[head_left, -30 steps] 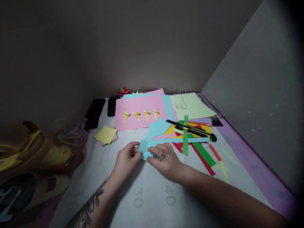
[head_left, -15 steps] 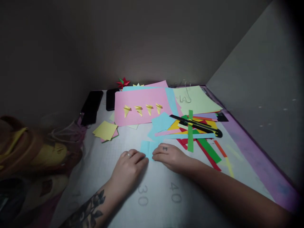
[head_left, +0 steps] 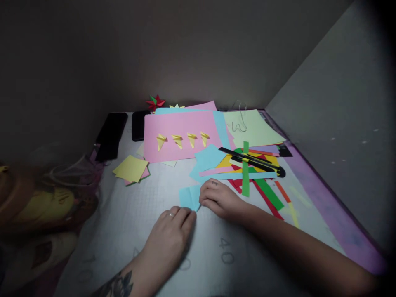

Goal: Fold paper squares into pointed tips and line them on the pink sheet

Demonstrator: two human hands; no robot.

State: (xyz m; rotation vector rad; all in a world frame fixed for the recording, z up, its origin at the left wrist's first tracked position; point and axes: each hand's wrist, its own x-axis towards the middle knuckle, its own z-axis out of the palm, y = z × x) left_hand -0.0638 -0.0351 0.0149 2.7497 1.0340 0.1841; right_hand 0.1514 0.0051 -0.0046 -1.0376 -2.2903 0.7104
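A small light-blue sheet of paper (head_left: 187, 197) lies on the white gridded mat, creased down its middle, with its lower right corner folded in. My left hand (head_left: 175, 227) rests at the paper's bottom edge, fingers together and tips on the fold's lower point. On the paper's right side, my right hand (head_left: 218, 199) pinches the edge between thumb and fingers, hiding that side. Farther back, several folded yellow paper pieces (head_left: 177, 141) stand in a row on a pink sheet (head_left: 154, 155).
Two utility knives (head_left: 256, 161) lie across coloured paper strips (head_left: 268, 194) at the right. Yellow paper squares (head_left: 131, 168) sit at the left, near two dark phones (head_left: 113, 130). A red and green paper star (head_left: 156, 102) is at the back wall. Bags stand at the left.
The blue paper's lower right corner has been folded in. My left hand has moved down to the lower point, and the view has shifted slightly.
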